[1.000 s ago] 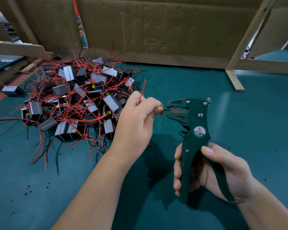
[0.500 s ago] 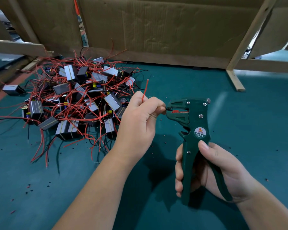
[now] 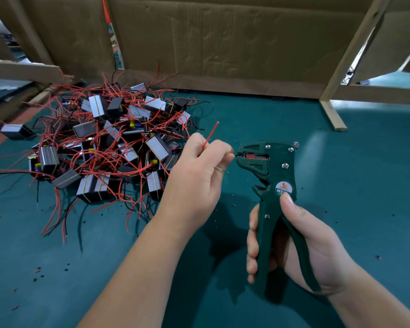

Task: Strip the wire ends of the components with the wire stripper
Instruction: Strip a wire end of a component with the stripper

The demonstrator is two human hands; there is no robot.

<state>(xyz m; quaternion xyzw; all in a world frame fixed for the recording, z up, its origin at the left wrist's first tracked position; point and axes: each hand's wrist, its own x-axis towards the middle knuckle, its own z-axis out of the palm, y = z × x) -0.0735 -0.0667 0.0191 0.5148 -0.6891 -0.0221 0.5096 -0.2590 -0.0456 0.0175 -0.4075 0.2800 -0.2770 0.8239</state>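
Thumb higher on wire stripper in right hand grip; left hand pinches wire

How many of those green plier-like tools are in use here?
1. The stripper is upright in the right hand, its head beside the left hand, which grips a red wire. Others could lie hidden under the pile of components.
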